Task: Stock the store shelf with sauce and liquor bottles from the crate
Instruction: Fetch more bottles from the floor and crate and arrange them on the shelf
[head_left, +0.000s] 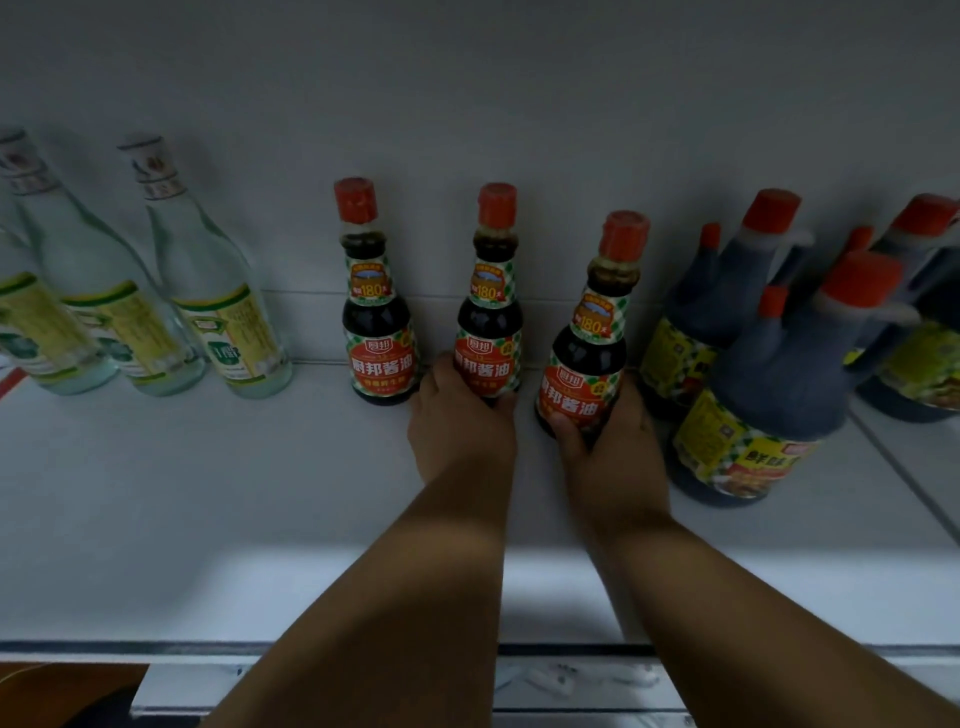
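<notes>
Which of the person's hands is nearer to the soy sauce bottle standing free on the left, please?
Left. The left hand grips the middle bottle, right beside the free bottle. The right hand holds the third bottle, farther right.

Both hands grip soy sauce bottles on the white shelf (208, 493): left hand (460, 421) the middle bottle (491, 306), right hand (613, 447) the right bottle (592, 338).
</notes>
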